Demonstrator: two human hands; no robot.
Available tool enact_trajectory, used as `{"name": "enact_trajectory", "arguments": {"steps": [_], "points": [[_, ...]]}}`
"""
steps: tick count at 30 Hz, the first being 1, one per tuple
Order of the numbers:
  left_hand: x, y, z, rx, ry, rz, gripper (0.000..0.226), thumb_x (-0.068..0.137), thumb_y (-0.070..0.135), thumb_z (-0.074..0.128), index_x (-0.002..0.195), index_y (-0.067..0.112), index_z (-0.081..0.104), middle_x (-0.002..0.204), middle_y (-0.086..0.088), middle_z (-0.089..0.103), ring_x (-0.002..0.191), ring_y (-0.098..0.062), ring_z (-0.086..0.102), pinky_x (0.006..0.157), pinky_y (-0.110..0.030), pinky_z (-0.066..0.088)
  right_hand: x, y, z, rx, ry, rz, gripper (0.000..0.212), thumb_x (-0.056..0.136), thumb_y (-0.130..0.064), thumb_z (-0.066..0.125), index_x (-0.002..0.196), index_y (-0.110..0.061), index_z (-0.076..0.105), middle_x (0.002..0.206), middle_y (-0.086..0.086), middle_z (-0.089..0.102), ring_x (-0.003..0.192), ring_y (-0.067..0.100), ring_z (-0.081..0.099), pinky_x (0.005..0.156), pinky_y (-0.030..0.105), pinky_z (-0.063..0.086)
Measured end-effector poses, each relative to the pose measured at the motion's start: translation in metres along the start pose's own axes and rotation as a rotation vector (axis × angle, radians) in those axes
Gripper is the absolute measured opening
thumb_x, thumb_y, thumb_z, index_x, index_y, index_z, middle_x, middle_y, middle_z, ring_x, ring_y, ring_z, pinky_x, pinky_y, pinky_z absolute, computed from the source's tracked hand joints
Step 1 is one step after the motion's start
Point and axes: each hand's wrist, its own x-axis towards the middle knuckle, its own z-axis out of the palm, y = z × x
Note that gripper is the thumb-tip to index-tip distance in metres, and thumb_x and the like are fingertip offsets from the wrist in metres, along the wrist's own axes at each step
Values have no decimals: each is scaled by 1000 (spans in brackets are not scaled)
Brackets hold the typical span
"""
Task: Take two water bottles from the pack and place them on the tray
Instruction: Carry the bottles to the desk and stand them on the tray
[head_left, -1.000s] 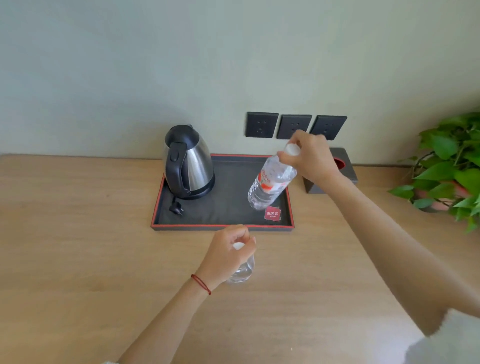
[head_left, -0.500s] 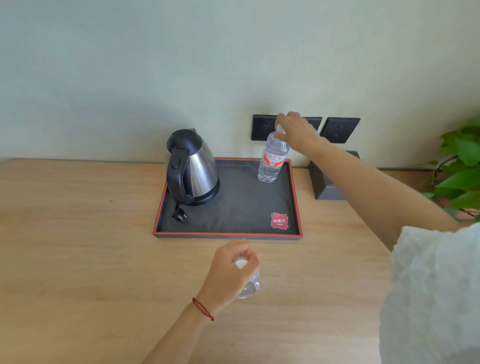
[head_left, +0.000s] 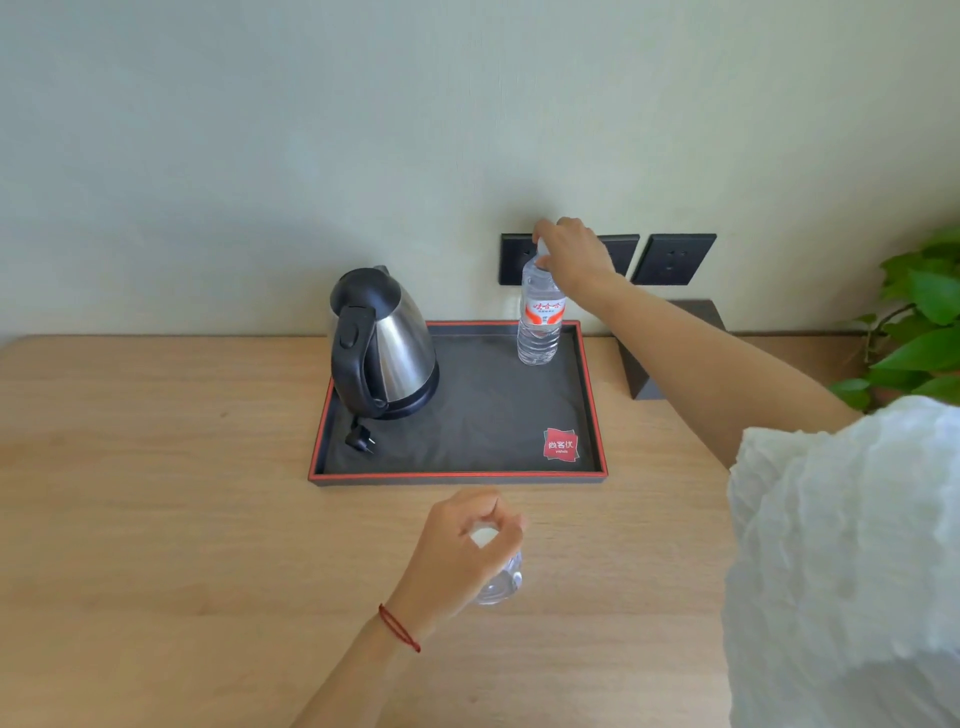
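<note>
Head view: two bottles, one on tray, one on table.

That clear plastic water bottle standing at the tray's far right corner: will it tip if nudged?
Probably, yes. The clear plastic water bottle with the red label is tall and narrow, standing upright on a small base. It looks full, so likely fairly heavy. The right hand grips only its cap, so it may wobble on release.

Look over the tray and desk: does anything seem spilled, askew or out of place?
Nothing stands out. The kettle and one bottle stand upright on the tray, the right hand at that bottle's cap. The left hand holds the second bottle over the desk. No spill shows.
</note>
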Motion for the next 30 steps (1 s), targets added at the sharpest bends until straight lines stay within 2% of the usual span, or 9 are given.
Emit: {"name": "enact_trajectory", "arguments": {"steps": [3, 5, 8, 10, 13, 17, 21, 26, 30], "points": [[-7, -4, -20, 52, -232, 51, 18, 71, 33, 74, 84, 21, 68, 89, 10, 70, 95, -9, 64, 88, -25, 48, 1, 5, -2, 9, -3, 10, 29, 93, -4, 56, 122, 0, 54, 119, 27, 56, 106, 43, 57, 86, 44, 49], [-12, -8, -34, 55, -364, 43, 36, 70, 26, 80, 103, 22, 68, 109, 6, 70, 116, -10, 59, 99, -19, 43, 0, 8, -3, 25, 1, 13, 29, 94, -6, 56, 122, 0, 54, 119, 26, 57, 106, 41, 57, 85, 42, 49], [-6, -7, -46, 22, -389, 33, 33, 69, 23, 81, 100, 17, 71, 105, -6, 74, 113, -11, 63, 95, -13, 44, -2, 8, -3, 54, 4, 18, 29, 94, -5, 55, 123, -1, 54, 120, 25, 58, 107, 41, 57, 85, 41, 49], [6, -3, -51, 57, -371, 34, 27, 68, 16, 82, 93, 15, 73, 99, -6, 76, 105, -15, 67, 92, -21, 50, -2, 7, -2, 68, -4, 25, 29, 94, -4, 55, 123, -2, 55, 120, 25, 58, 107, 41, 57, 86, 41, 50], [23, 2, -62, -19, -264, -6, 29, 66, 7, 83, 92, 12, 74, 95, -10, 76, 96, -22, 71, 86, -33, 54, 0, 6, -1, 77, -12, 30, 29, 93, -3, 55, 122, -1, 55, 120, 25, 58, 105, 41, 59, 86, 41, 51], [61, 16, -77, -25, 18, 45, 27, 68, 7, 81, 93, 14, 74, 96, 2, 78, 92, -5, 69, 83, -20, 55, 1, 9, 2, 86, -10, 28, 30, 92, -2, 56, 122, -2, 55, 119, 25, 59, 103, 41, 60, 87, 43, 52], [118, 28, -71, 42, 303, 102, 29, 67, 14, 83, 94, 8, 73, 89, -4, 75, 87, -7, 68, 85, -25, 54, 0, 14, -1, 119, -4, 41, 29, 92, -4, 57, 121, -2, 56, 116, 24, 60, 101, 40, 61, 85, 43, 52], [191, 17, -48, 124, 485, 40, 32, 63, 22, 84, 91, 12, 73, 90, -9, 77, 82, -16, 66, 83, -37, 55, -1, 23, 2, 135, 0, 37, 29, 93, -5, 55, 122, -4, 55, 115, 23, 60, 100, 38, 60, 80, 39, 50], [227, 6, -40, 65, 588, -19, 35, 63, 24, 84, 93, 12, 73, 91, -13, 76, 82, -22, 66, 83, -45, 56, 0, 26, 5, 130, 16, 23, 29, 94, -6, 55, 123, -4, 55, 116, 22, 60, 101, 38, 59, 82, 40, 50]]}}
